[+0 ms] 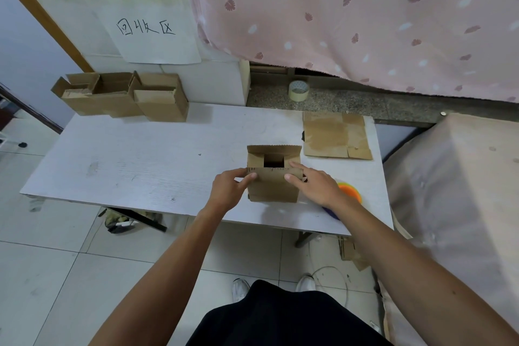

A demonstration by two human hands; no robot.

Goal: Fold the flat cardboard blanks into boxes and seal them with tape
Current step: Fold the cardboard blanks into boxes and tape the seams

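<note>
A small brown cardboard box (271,187) stands on the white table (140,166), its top partly folded with a dark opening showing between the flaps. My left hand (229,191) pinches the near flap at its left corner. My right hand (314,184) holds the same flap at its right corner, thumb on the front and fingers over the edge. A flat cardboard blank (335,136) lies behind and to the right. A roll of pale tape (298,90) stands on the stone ledge beyond the table.
Three folded boxes (123,97) sit at the table's far left against a white block with a paper sign (153,36). An orange and blue tape dispenser (349,194) lies under my right wrist. A pink curtain (365,17) hangs behind. Cardboard scraps (351,254) lie on the floor.
</note>
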